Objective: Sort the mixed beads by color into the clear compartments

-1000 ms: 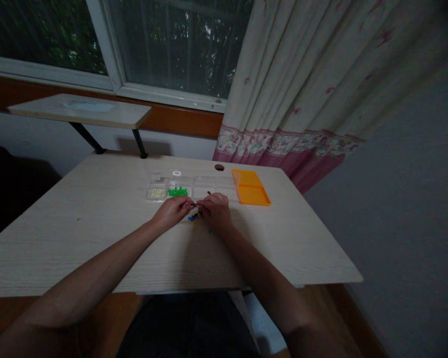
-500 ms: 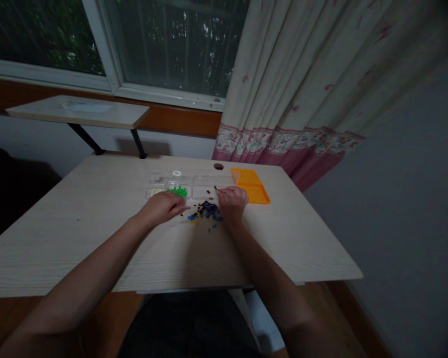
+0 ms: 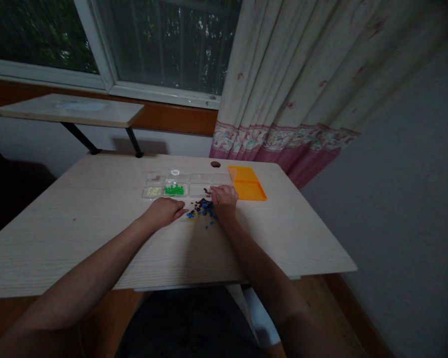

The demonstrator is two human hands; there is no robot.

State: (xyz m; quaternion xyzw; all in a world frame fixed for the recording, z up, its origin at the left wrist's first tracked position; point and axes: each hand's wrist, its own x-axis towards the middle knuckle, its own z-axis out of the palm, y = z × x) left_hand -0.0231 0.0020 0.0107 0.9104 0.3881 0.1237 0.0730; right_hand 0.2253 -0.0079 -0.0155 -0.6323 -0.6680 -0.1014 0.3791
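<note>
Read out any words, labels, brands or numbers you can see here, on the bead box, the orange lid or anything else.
None: no text is readable.
The clear compartment box, the orange lid, the table and the curtain show no writing.
The pale sheet on the wall shelf is too blurred to tell.

orange lid [image 3: 246,183], green beads [image 3: 173,189], pale wood-grain table [image 3: 97,219]

No legible text, label, brand, number or sign was found; none could be read on the clear compartment box [image 3: 188,185] or orange lid [image 3: 247,183].
</note>
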